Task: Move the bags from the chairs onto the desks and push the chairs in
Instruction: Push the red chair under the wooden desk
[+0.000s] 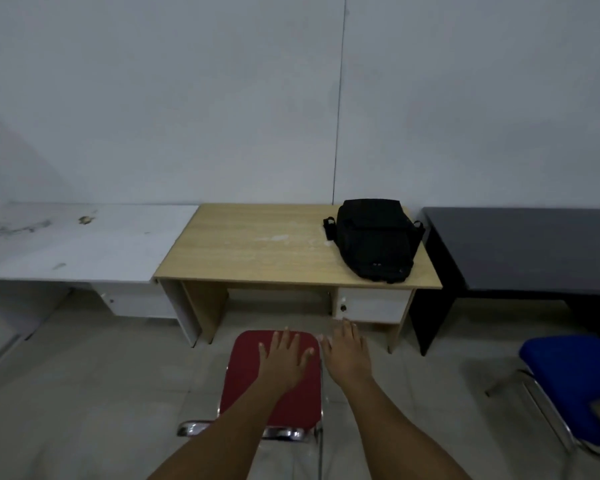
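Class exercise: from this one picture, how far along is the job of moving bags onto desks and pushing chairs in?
Done: the black backpack lies on the wooden desk. In hand: both open hands reach toward the red chair, left hand over its seat, right hand beside it. Left: the red chair and the blue chair both stand clear of the desks, not pushed in.

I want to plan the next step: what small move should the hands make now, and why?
Probably push the red chair forward under the wooden desk: the black bag already lies on it, the seat is bare, and both open hands, left and right, are at the seat.
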